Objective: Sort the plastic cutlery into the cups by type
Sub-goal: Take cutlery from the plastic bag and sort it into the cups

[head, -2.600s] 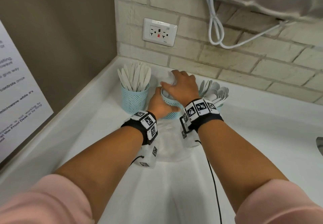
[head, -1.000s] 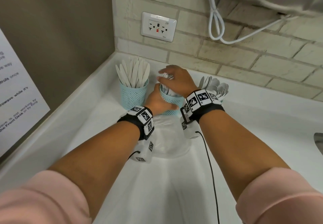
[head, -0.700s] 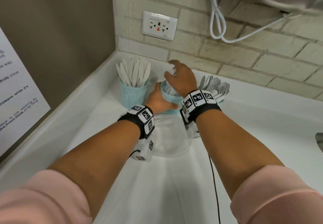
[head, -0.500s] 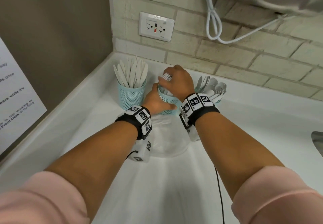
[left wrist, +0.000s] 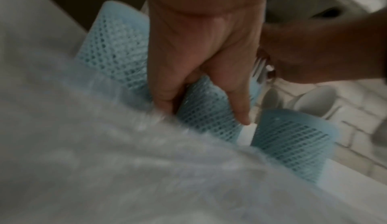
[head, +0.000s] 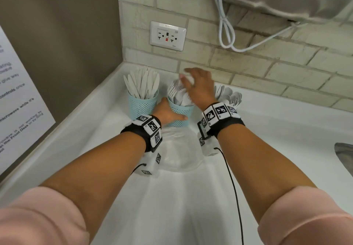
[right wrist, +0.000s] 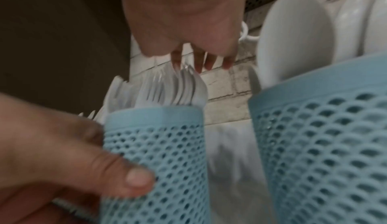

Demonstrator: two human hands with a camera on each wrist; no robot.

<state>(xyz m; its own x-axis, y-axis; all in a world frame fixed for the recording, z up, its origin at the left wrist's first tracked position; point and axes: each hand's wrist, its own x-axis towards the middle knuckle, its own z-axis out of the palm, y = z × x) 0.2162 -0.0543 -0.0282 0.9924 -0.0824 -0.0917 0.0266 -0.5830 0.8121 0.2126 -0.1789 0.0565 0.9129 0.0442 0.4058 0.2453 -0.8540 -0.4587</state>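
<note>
Three cups stand in a row on the counter (head: 286, 134) near the back wall. The left cup (head: 142, 104) holds knives (head: 142, 83), the middle cup (head: 180, 114) forks (head: 177, 94), the right cup (right wrist: 326, 136) spoons (head: 229, 95). The left hand (head: 168, 112) wraps the middle cup from the left and front. The right hand (head: 198, 88) hangs over the forks, fingers spread. A plastic bag (head: 181, 149) lies before the middle cup, between the wrists. An outlet (head: 167, 35) sits on the wall above the cups.

I am seeing three pale blue mesh plastic cups (head: 142, 107) dotted with small holes, holding white plastic cutlery (head: 142, 81). Black-and-white checker-patterned wristbands (head: 150, 128) are showing above pink sleeves (head: 305, 220). The cream brick wall (head: 267, 69) is looking, perhaps, faintly mottled.
</note>
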